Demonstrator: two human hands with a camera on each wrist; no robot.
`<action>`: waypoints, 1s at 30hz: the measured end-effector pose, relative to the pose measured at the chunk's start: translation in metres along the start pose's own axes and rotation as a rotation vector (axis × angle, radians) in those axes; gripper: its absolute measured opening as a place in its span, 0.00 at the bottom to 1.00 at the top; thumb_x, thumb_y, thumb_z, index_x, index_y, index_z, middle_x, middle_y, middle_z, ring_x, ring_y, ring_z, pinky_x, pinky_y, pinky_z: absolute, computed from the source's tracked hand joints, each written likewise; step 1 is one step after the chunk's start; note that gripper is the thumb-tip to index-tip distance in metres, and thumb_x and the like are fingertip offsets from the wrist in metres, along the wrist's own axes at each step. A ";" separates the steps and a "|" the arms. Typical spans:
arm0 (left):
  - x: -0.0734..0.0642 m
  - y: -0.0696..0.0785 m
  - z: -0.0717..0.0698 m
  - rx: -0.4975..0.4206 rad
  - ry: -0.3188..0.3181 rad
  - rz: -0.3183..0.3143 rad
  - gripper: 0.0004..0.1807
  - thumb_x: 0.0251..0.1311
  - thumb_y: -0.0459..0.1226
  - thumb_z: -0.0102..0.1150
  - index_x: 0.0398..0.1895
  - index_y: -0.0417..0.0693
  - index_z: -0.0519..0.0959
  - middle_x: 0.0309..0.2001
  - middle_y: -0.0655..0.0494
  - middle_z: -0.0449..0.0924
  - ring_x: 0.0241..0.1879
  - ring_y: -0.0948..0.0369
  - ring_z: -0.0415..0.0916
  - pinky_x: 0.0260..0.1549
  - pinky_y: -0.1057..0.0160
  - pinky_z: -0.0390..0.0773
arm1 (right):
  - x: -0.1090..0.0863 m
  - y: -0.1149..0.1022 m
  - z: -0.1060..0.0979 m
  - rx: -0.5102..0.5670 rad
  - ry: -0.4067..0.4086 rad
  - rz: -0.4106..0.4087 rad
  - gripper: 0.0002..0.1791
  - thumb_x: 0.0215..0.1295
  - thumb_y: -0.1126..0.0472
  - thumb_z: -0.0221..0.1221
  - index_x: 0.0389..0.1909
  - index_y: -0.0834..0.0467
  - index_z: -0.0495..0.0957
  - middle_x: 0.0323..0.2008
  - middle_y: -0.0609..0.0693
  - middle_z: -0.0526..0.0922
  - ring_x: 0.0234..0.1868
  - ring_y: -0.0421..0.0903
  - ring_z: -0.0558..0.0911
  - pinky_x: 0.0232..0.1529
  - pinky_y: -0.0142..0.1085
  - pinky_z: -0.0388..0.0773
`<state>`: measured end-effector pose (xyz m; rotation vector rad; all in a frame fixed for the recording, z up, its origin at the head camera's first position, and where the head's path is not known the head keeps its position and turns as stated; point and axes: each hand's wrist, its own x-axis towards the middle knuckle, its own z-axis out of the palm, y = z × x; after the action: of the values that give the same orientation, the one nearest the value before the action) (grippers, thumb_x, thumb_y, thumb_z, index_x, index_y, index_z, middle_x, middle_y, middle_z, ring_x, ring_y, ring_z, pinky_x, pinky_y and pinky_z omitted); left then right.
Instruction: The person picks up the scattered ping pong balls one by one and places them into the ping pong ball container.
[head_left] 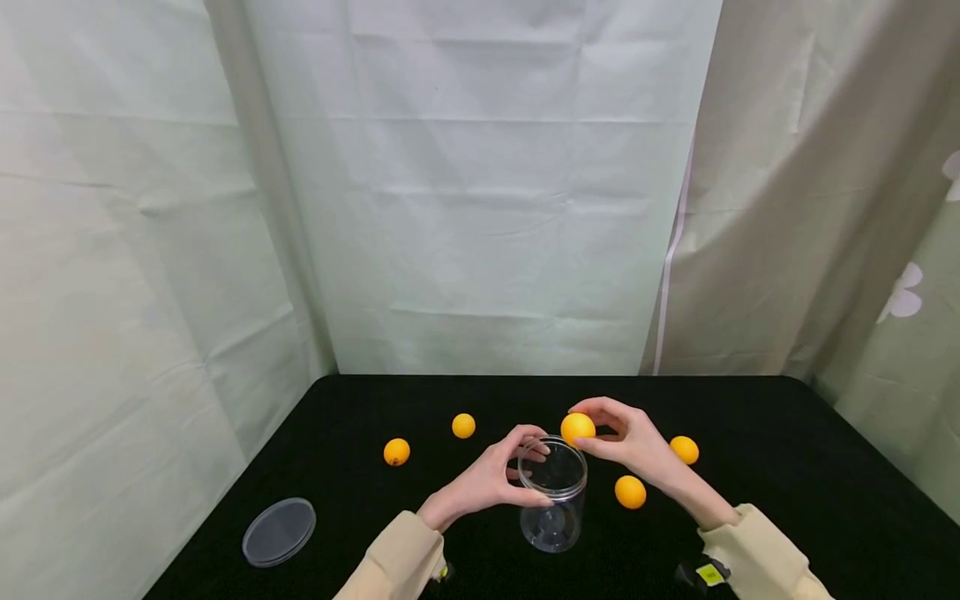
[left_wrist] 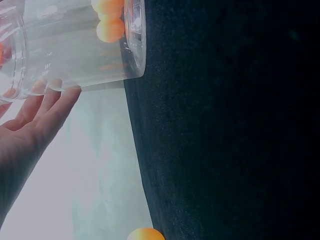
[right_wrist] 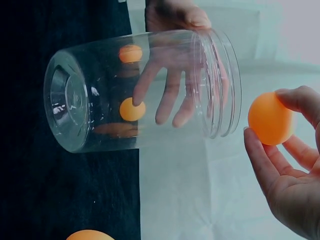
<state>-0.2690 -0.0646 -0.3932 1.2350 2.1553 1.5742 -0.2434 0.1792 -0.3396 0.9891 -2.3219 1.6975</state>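
Observation:
A clear plastic jar (head_left: 552,525) stands upright with its mouth uncovered. My left hand (head_left: 491,479) grips it near the rim, thumb on the near side and fingers round the far side. An orange ball (head_left: 577,428), like a ping-pong ball, is pinched between the thumb and fingertips of my right hand (head_left: 626,437). That ball is just above the jar's mouth at its right edge; in the right wrist view the ball (right_wrist: 271,118) is apart from the rim. Orange balls show through the jar wall in both wrist views.
On the black table (head_left: 360,533), one orange ball (head_left: 397,452) and another ball (head_left: 463,426) lie left of the jar. Right of it are a near ball (head_left: 630,492) and a farther ball (head_left: 684,450). A clear round lid (head_left: 279,533) lies at the left. Pale curtains (head_left: 487,208) hang behind.

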 end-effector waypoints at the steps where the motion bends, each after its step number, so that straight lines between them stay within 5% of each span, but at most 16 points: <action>1: 0.000 0.000 0.000 0.002 0.001 0.001 0.37 0.50 0.46 0.64 0.60 0.51 0.57 0.52 0.53 0.67 0.51 0.58 0.67 0.41 0.60 0.73 | 0.001 0.000 0.001 -0.001 -0.004 0.000 0.18 0.58 0.65 0.60 0.50 0.62 0.71 0.45 0.55 0.76 0.43 0.53 0.75 0.41 0.41 0.74; 8: -0.001 0.002 0.000 0.015 0.002 -0.010 0.38 0.50 0.45 0.64 0.61 0.47 0.56 0.53 0.53 0.66 0.51 0.59 0.67 0.41 0.59 0.72 | 0.004 0.000 0.005 -0.007 -0.055 -0.003 0.18 0.58 0.67 0.59 0.51 0.62 0.70 0.45 0.55 0.75 0.43 0.53 0.75 0.42 0.46 0.73; 16: 0.000 0.001 -0.001 0.027 0.003 -0.020 0.35 0.50 0.47 0.63 0.60 0.59 0.57 0.53 0.50 0.66 0.51 0.57 0.67 0.41 0.60 0.72 | 0.008 -0.022 0.011 0.012 -0.110 -0.026 0.18 0.57 0.73 0.57 0.49 0.70 0.68 0.44 0.62 0.73 0.43 0.60 0.74 0.42 0.41 0.74; 30: 0.000 0.001 -0.001 0.027 -0.004 -0.016 0.35 0.50 0.48 0.63 0.60 0.59 0.57 0.54 0.47 0.66 0.52 0.50 0.66 0.41 0.60 0.72 | 0.011 -0.025 0.013 0.009 -0.153 -0.027 0.19 0.56 0.73 0.58 0.49 0.70 0.68 0.45 0.61 0.73 0.44 0.60 0.73 0.42 0.44 0.74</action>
<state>-0.2690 -0.0653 -0.3922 1.2243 2.1856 1.5398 -0.2344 0.1582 -0.3191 1.1855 -2.3819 1.6785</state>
